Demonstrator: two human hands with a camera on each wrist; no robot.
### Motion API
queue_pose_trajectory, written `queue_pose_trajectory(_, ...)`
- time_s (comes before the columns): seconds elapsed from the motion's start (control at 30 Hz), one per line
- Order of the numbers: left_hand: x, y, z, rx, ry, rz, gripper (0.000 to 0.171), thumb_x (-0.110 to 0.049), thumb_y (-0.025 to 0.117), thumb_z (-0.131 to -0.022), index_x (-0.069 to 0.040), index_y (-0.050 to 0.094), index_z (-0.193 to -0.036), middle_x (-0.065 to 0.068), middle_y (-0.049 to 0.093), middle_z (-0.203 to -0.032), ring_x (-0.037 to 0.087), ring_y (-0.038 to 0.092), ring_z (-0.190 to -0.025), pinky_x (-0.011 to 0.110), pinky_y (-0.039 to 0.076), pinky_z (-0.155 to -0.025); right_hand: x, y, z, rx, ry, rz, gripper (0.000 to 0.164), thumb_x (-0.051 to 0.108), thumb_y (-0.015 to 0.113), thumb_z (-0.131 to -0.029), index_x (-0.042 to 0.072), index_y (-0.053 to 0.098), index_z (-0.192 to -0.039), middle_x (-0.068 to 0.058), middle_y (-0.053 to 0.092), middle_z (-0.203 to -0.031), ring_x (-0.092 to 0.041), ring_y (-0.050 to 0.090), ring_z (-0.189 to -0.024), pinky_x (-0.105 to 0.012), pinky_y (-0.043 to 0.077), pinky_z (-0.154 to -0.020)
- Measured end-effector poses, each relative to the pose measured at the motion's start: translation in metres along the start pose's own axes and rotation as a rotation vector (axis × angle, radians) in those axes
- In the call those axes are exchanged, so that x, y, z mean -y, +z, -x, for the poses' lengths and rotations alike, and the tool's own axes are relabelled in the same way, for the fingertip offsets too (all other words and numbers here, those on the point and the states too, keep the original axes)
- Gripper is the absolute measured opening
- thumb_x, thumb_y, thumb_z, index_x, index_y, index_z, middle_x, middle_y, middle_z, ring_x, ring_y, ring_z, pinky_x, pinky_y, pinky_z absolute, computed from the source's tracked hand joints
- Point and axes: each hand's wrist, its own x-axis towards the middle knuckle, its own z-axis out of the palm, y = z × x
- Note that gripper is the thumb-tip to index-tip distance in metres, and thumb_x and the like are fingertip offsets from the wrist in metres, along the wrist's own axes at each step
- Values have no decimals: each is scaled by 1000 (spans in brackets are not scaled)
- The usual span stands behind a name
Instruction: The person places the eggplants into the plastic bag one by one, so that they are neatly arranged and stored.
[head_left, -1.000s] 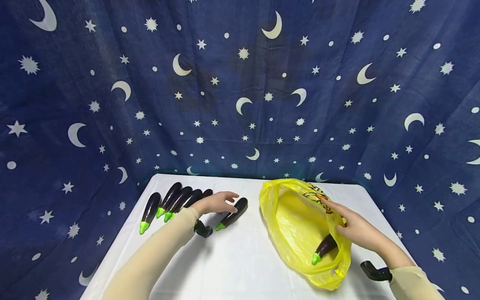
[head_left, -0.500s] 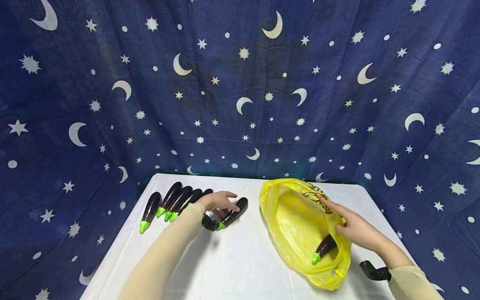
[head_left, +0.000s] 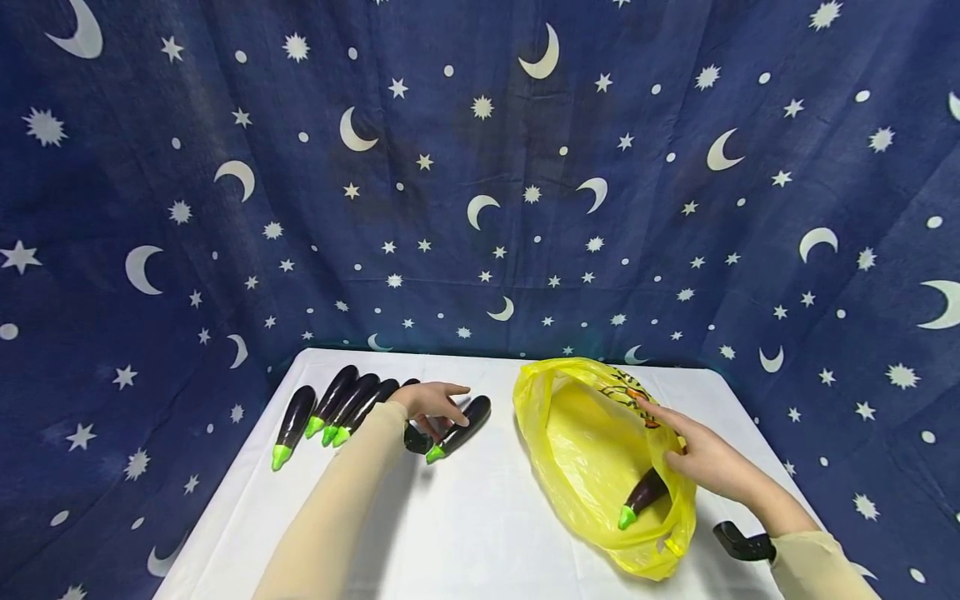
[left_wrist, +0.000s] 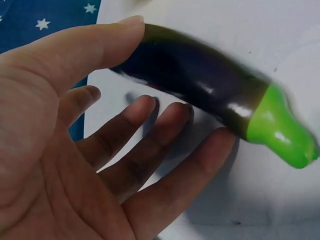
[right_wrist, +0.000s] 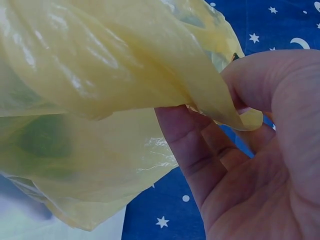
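Observation:
On the table, my left hand (head_left: 427, 402) is at a purple eggplant (head_left: 476, 413) with a green stem end. The left wrist view shows my thumb across one end of this eggplant (left_wrist: 195, 75) and the fingers spread loosely along its other side. At the right lies a yellow plastic bag (head_left: 536, 417), its mouth spread wide. My right hand (head_left: 708, 458) pinches the bag's rim between thumb and fingers, as the right wrist view shows on the yellow film (right_wrist: 115, 65). Inside the bag rests another eggplant (head_left: 647, 492), partly covered by the bag's side.
Several eggplants (head_left: 336, 398) lie in a slanted row at the left, one partly hidden behind my left hand. A white cloth covers the table (head_left: 465, 533). Behind it hangs a dark blue curtain (head_left: 420, 208) with moons and stars.
My left hand has come down to the lone eggplant, its fingers now beside it. The right hand keeps its hold on the bag. The head view has shifted slightly.

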Motion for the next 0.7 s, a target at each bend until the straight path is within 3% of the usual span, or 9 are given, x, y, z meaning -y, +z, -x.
queue_pose_trajectory(0.17,0,1,-6,0,11,-15,86,-11,80,-88,-17,35,-161,18,56,-137,31,66,-100,47,62,-74,2,0,-1,-5,-6,15,85,-5,60,-85,23,35,-162,-19,39,-159,-43,38,-142,-60,42,-106)
queue_pose_trajectory(0.3,1,5,-6,-13,7,-19,86,-8,82,-86,-17,38,-160,18,56,-137,29,67,-97,47,62,-71,1,3,1,-13,-8,37,85,-5,61,-84,23,36,-161,-16,41,-158,-36,42,-139,-38,49,-95)
queue_pose_trajectory(0.4,1,8,-4,-19,15,-46,86,-6,81,-87,-16,37,-160,18,56,-136,27,67,-99,47,62,-71,0,4,3,-25,-13,38,86,-6,61,-83,22,37,-161,-17,41,-158,-35,43,-137,-29,47,-86)
queue_pose_trajectory(0.57,-3,11,-1,-29,16,-108,85,-5,79,-88,-18,37,-161,17,56,-135,27,69,-99,45,62,-72,-1,3,3,-30,-11,38,86,-6,61,-83,22,37,-161,-16,41,-158,-36,42,-138,-28,46,-85)
queue_pose_trajectory(0.7,-5,11,-2,-31,19,-126,85,-3,78,-88,-19,36,-161,17,57,-135,27,69,-98,46,62,-73,-1,1,0,-19,-6,43,86,-5,61,-84,23,36,-161,-16,41,-158,-36,43,-137,-37,49,-92)
